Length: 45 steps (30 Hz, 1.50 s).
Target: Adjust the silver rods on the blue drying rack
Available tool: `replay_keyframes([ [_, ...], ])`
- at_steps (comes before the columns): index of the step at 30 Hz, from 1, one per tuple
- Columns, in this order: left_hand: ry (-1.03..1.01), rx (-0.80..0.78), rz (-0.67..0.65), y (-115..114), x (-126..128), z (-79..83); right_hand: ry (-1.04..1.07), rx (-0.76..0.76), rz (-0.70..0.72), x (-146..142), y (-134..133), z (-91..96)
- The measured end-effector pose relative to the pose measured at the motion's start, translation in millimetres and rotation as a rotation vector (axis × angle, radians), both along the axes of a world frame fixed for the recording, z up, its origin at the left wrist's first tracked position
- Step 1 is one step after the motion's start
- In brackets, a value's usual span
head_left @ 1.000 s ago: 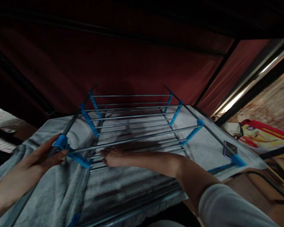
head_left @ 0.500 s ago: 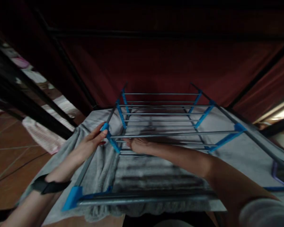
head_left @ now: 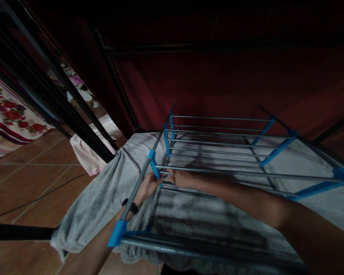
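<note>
A rack of grey metal rods (head_left: 218,132) joined by blue plastic connectors stands on a grey blanket (head_left: 91,206). Below the left side rail, my left hand (head_left: 148,186) is closed around the lower part of a blue connector (head_left: 155,167). My right hand (head_left: 177,178) reaches in under a crossbar (head_left: 232,172) from the right. Its fingers pinch the end of a lower metal rod where it meets that same connector. Both sets of fingertips are close together there, and the exact joint is partly hidden by them.
Behind the rack rises a dark red panel (head_left: 212,80). Black metal posts (head_left: 83,101) slant across the left. Beyond lie a tiled floor (head_left: 46,160), a dark cable (head_left: 46,195), a striped cloth (head_left: 87,152) and a flowered fabric (head_left: 14,114).
My left hand has moved from the top of the connector down to its lower end, beneath the side rail. My right hand stays at the rod's end. The view has turned left.
</note>
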State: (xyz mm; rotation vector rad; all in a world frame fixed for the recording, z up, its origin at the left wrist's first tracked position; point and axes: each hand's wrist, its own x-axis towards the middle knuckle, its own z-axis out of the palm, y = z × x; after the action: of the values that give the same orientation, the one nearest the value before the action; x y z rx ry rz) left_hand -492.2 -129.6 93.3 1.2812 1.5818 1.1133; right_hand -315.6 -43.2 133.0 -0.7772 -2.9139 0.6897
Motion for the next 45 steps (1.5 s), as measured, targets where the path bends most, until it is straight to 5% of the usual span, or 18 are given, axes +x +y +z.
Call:
replay_keyframes([
  [13,0.092,0.12,0.081,0,7,-16.5,0.05,-0.046,-0.104,-37,-9,-8.7],
  [32,0.12,0.076,0.104,-1,10,-18.2,-0.052,0.001,-0.141,-40,-20,-0.8],
  [40,0.134,0.111,0.088,-5,10,-27.0,-0.1,0.075,0.049,-31,-14,8.0],
  [45,0.139,0.102,0.1,-6,10,-29.3,-0.175,0.049,0.031,-34,-13,0.2],
])
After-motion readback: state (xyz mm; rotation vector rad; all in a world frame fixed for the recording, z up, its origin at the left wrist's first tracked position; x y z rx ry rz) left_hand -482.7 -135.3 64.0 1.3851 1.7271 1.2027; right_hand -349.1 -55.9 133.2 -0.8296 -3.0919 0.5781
